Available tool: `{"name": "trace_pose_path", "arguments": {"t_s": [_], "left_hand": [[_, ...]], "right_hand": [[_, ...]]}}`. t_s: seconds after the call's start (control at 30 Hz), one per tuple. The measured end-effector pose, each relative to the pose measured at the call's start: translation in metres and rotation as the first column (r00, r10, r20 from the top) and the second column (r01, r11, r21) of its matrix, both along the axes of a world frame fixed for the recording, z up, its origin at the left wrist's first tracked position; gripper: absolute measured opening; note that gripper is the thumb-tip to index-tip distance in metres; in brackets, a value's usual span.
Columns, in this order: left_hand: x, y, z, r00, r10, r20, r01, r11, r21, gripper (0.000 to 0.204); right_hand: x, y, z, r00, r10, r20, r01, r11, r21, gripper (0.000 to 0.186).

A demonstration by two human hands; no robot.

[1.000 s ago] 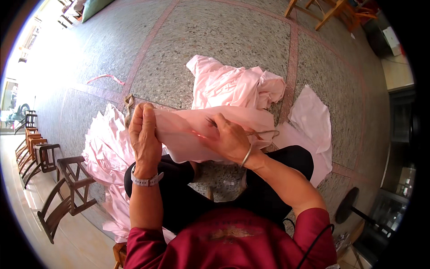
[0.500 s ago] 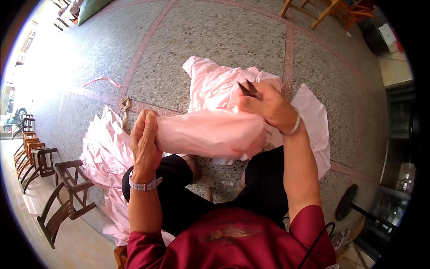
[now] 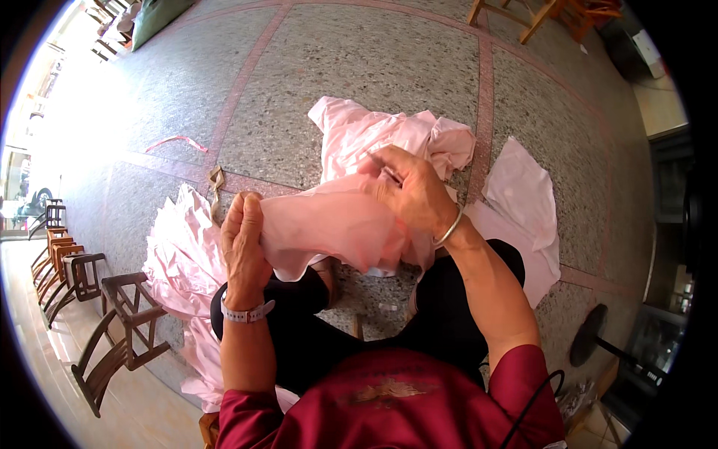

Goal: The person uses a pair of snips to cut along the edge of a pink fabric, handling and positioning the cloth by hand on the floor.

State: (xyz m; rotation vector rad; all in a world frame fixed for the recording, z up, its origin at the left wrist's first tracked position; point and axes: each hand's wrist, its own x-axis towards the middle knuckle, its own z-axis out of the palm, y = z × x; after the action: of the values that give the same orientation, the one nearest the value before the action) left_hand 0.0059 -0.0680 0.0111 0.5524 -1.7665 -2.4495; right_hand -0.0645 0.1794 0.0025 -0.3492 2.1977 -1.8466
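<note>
A sheer piece of pink cloth (image 3: 329, 228) is stretched between my hands above my knees. My left hand (image 3: 243, 228) is closed, pinching the cloth's left end between thumb and fingers. At the cloth's upper right, my right hand (image 3: 415, 187) is curled, with its fingers against the fabric. A pair of small dark thread snips (image 3: 391, 176) is in its grasp, mostly hidden by the fingers. Just beyond the hands, a crumpled heap of pink cloth (image 3: 359, 135) lies on the floor.
More pink cloth (image 3: 179, 254) is piled at my left, and flat pale pink pieces (image 3: 523, 194) lie at my right. Wooden chairs (image 3: 127, 322) line the left side. A dark round-based stand (image 3: 589, 334) is at the right. A pink strip (image 3: 177, 141) lies on the speckled floor.
My right hand has moved left and a little nearer along the cloth, and the snips' points have turned mostly out of sight. The cloth has sagged and bunched; my left hand keeps its pinch.
</note>
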Motion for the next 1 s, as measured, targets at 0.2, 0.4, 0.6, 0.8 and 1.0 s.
{"name": "trace_pose_path", "arguments": {"t_s": [0.2,0.4,0.6,0.8,1.0], "left_hand": [[0.0,-0.002,-0.001,1.0,-0.011,-0.022,0.01,0.999,-0.046,0.017],[-0.002,-0.013,-0.036,0.969,-0.014,-0.247,-0.169,0.688,-0.706,0.019],[-0.003,-0.015,0.008,0.983,-0.064,-0.17,-0.052,0.797,-0.602,0.022],[0.004,-0.02,0.009,0.969,0.012,-0.249,-0.169,0.765,-0.621,0.02],[-0.004,-0.022,0.007,0.96,0.111,-0.256,-0.261,0.683,-0.682,0.014]], "right_hand": [[0.004,-0.005,-0.015,0.981,0.063,-0.186,-0.043,0.993,0.107,0.015],[0.004,-0.007,0.002,0.967,0.05,-0.249,0.027,0.955,0.295,0.015],[0.007,0.006,0.011,0.984,0.164,-0.074,-0.129,0.931,0.342,0.016],[0.019,0.008,0.007,0.946,0.232,0.228,-0.267,0.954,0.138,0.015],[0.018,0.003,0.015,0.976,0.215,0.017,-0.215,0.96,0.18,0.016]]}}
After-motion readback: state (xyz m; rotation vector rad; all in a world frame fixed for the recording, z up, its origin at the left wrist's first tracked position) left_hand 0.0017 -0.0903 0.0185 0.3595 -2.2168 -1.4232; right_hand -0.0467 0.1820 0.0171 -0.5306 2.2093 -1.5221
